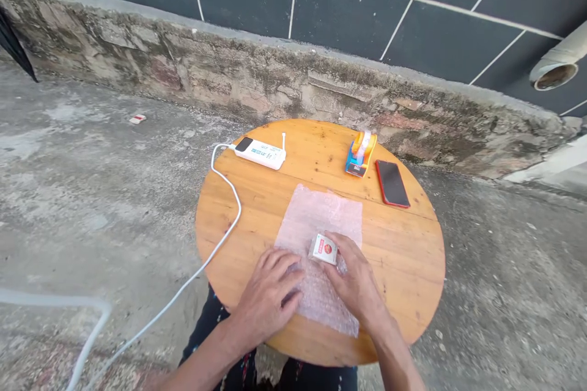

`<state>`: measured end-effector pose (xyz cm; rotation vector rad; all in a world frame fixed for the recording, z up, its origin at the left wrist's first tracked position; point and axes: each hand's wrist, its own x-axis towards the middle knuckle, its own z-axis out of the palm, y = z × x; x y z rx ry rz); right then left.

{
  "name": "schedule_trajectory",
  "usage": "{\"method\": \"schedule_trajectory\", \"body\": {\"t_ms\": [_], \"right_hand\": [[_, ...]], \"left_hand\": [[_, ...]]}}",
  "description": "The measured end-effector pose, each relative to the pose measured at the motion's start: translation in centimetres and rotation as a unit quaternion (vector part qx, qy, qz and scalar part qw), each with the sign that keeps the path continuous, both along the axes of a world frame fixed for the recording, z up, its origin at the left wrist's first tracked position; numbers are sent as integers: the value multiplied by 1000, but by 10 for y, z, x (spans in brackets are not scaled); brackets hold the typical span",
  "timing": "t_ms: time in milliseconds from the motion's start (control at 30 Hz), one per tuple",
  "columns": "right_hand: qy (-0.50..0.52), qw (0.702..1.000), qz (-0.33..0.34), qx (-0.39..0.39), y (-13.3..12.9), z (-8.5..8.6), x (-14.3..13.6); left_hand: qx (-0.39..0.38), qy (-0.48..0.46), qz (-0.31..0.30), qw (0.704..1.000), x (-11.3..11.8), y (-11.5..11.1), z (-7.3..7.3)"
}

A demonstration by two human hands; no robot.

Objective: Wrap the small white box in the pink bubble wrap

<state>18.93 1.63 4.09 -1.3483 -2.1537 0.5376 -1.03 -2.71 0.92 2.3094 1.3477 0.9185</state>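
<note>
A sheet of bubble wrap (321, 214) lies flat on the round wooden table (243, 208) in front of me. On its middle sits a small white box (323, 248) with red print on top. My right hand (351, 272) grips the box from its right side, thumb at the near edge and fingers behind. My left hand (275, 287) rests at the left edge of the bubble wrap, fingers loosely spread, with nothing in it. A gap separates it from the box.
A white power bank (260, 154) with a white cable (233, 189) lies at the back left. An orange and blue tape dispenser (361, 154) and a red-edged phone (392, 183) are at the back right. Behind the table runs a low stone wall base (257, 82).
</note>
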Motion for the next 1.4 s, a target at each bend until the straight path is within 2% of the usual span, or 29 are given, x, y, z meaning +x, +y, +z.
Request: {"method": "schedule_trajectory", "body": {"t_ms": [433,767,900,1000,1133,1267,1400], "right_hand": [[-16,1000,0,9,0,-9,1],[-63,998,6,6,-1,-5,1],[-73,996,-16,57,-24,5,12],[-113,992,19,61,-55,11,21],[-153,986,42,60,-87,2,20],[-142,983,-10,113,-90,-13,12],[-112,986,-36,116,-85,-10,9]], "left_hand": [[-13,-10,-6,1000,-1,-1,-1],[-16,-9,-10,1000,-2,-1,1],[-12,-20,-12,1000,-3,-2,4],[-1,-42,-15,999,-5,-3,5],[16,-58,-14,998,-7,-4,3],[32,-47,-20,998,-8,-8,6],[42,4,-52,998,-2,-18,12]]}}
